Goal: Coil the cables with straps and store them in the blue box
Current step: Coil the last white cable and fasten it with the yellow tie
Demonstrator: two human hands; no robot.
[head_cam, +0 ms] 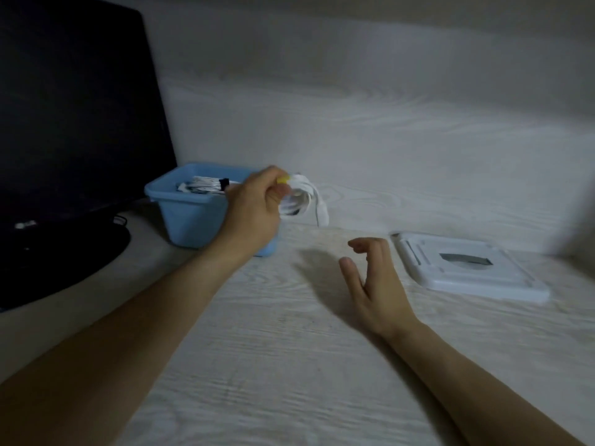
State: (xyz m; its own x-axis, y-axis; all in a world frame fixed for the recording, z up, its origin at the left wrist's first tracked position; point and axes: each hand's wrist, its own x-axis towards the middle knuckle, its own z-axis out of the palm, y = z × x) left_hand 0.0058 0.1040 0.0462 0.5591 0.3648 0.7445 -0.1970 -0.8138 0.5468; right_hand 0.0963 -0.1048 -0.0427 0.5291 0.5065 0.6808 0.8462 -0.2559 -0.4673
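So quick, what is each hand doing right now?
Left hand: grips a coiled white cable with a yellow strap, beside the blue box.
Right hand: open, holding nothing.

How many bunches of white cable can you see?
2. One coiled cable is held in the left hand; another cable bundle lies in the blue box. More may hide underneath.

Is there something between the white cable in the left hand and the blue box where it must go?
Nothing visible blocks it. The left hand holds the coiled cable beside the open blue box, which already holds other cables.
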